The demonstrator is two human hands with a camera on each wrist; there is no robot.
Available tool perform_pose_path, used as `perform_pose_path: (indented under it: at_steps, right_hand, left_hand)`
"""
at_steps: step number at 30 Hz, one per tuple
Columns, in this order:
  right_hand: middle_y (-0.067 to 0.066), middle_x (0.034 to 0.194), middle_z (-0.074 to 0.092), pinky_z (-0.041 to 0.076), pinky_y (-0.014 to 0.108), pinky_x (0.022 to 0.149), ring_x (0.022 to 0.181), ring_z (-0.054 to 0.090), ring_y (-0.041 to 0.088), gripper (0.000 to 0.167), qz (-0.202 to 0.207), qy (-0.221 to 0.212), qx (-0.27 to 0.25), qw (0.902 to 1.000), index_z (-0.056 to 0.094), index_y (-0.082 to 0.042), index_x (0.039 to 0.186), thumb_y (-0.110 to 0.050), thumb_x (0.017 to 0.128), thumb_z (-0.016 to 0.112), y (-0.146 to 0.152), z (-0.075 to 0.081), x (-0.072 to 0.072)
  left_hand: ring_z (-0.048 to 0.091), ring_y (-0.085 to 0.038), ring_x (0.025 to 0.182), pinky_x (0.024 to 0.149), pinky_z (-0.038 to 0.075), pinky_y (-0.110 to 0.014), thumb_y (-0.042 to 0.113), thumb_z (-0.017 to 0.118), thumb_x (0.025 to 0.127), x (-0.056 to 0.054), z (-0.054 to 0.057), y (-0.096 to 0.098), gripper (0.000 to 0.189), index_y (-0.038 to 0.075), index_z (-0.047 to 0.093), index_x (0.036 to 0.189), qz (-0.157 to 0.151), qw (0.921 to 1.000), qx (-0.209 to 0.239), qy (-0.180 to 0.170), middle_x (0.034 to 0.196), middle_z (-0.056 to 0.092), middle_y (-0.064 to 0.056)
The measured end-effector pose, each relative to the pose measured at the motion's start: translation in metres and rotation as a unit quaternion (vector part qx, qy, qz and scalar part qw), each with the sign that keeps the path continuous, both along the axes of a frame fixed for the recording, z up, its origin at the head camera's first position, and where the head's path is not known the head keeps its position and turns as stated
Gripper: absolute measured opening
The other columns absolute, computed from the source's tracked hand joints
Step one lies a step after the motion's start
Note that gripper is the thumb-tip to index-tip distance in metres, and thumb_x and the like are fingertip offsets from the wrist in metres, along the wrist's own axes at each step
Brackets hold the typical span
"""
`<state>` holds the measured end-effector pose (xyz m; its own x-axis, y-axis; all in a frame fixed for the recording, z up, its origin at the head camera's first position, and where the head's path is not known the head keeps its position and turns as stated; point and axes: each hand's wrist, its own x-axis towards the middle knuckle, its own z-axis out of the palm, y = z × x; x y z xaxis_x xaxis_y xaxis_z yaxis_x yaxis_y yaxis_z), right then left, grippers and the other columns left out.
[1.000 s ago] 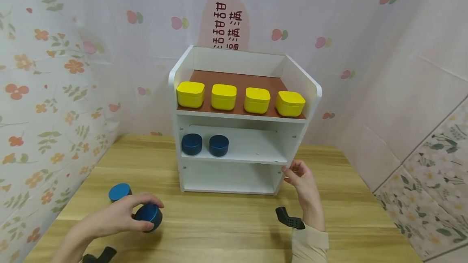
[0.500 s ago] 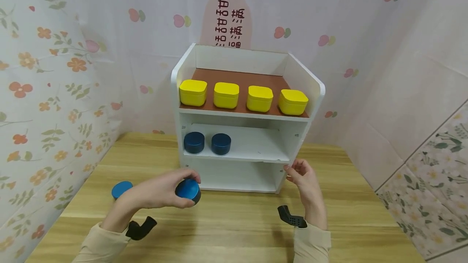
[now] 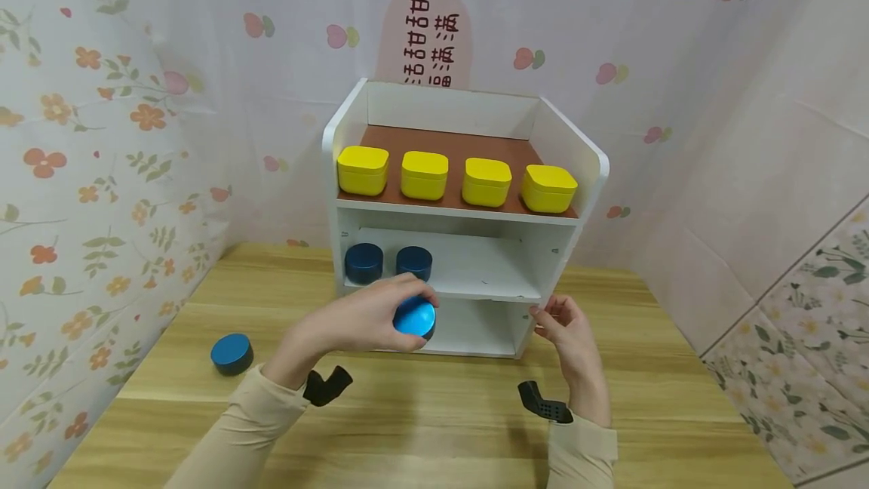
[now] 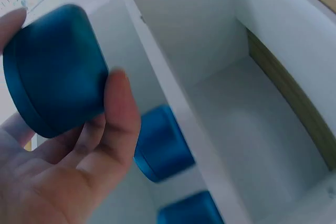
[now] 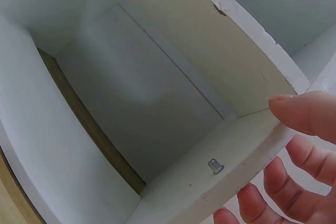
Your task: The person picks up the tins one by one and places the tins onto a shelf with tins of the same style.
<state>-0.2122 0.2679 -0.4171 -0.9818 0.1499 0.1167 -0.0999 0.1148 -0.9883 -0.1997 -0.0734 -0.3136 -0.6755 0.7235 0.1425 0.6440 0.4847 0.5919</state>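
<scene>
My left hand [image 3: 366, 317] grips a round blue tin [image 3: 416, 318] between thumb and fingers, in front of the white shelf unit [image 3: 451, 110]. In the left wrist view this tin [image 4: 58, 69] hangs close before the middle shelf, and two more blue tins [image 4: 165, 142] stand beyond it. The head view has those two at the left of the middle shelf, one dark blue tin [image 3: 363, 262] beside another blue tin [image 3: 414, 259]. My right hand [image 3: 570, 334] holds the unit's right side panel, thumb [image 5: 307, 113] on its front edge and fingers along the outside.
Several yellow lidded boxes [image 3: 425, 175] line the brown top shelf. Another blue tin [image 3: 232, 354] stands on the wooden table [image 3: 462, 429] at the left. The bottom compartment [image 3: 478, 327] is bare. Flowered curtains [image 3: 292, 96] hang behind and at the sides.
My left hand has carried the blue tin up and to the right, from the table's left part to the front of the shelf unit. My right hand stays on the side panel.
</scene>
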Motion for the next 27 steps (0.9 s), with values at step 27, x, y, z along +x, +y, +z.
perform_pose_path:
  at_steps: [27]
  right_hand:
    - [0.001,0.096,0.057,0.050,0.031,0.077,0.091,0.056,0.016,0.024,-0.007,0.007,-0.010,0.9999,0.047,0.002,0.105,-0.006,0.093,0.066,0.001,-0.002,-0.002]
  left_hand:
    - [0.050,-0.026,0.112,0.090,0.049,-0.041,0.024,0.074,0.087,-0.057,0.026,0.080,0.052,0.015,0.055,0.134,0.018,0.9951,-0.079,0.057,0.136,0.046,-0.007]
